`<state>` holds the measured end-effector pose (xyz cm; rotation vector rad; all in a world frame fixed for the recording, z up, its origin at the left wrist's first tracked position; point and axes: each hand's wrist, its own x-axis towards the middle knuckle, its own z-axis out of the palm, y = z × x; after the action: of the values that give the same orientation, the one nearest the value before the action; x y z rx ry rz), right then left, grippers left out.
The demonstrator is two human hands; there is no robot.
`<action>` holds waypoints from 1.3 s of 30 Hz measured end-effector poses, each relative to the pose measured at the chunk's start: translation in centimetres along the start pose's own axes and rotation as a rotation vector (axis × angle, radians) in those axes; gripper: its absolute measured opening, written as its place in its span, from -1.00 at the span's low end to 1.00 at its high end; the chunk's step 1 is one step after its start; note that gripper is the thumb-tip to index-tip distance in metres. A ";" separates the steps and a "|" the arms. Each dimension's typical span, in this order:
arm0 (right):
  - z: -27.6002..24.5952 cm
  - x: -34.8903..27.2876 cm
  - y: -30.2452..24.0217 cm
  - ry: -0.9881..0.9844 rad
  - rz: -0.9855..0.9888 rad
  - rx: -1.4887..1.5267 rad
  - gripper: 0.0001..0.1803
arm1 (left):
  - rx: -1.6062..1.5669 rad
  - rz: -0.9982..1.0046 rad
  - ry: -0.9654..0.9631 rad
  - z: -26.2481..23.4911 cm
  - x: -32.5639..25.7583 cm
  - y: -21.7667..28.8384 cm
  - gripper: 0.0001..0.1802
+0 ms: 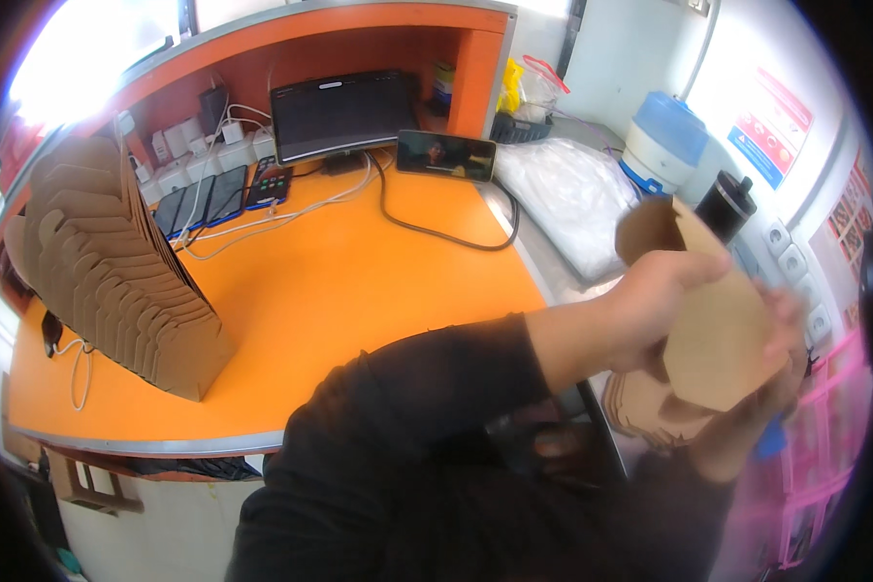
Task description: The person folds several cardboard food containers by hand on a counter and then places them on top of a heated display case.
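Note:
At the right, a brown cardboard box [713,344], partly folded with an open end at its top, is between my two hands. My left hand [650,296] grips its near left side, thumb lying over the upper edge. On the opposite side, my right hand [781,335] has its fingers wrapped round the cardboard; it is smeared by motion. Just below the held box lies a stack of flat cardboard blanks [650,412], partly hidden by my arms. Far to the left, a tall leaning stack of nested cardboard boxes [126,281] stands on the orange table [359,262].
A monitor [344,112], a propped-up phone [446,155], several flat phones [228,194] and loose cables occupy the table's back. Beyond its right edge are a clear plastic bundle [563,199], a blue-white water jug [664,141], a black cylinder [726,204] and pink crates [824,427].

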<state>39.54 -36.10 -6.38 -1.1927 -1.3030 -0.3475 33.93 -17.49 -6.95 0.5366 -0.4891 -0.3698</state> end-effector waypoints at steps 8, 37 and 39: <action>-1.4 -0.5 0.2 -0.040 0.280 -0.504 -0.74 | 0.165 0.214 0.053 1.4 -0.2 -0.9 -0.67; -2.4 -1.4 4.1 0.021 0.170 0.074 -0.21 | 0.156 0.154 -0.226 0.6 -0.4 -0.9 -0.54; -1.6 -1.5 4.3 0.085 0.181 0.133 -0.16 | 0.183 0.175 -0.237 0.9 -0.7 -1.1 -0.51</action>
<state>43.33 -36.23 -9.45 -1.1608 -1.1185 -0.1759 32.63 -18.40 -7.12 0.6256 -0.7991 -0.2229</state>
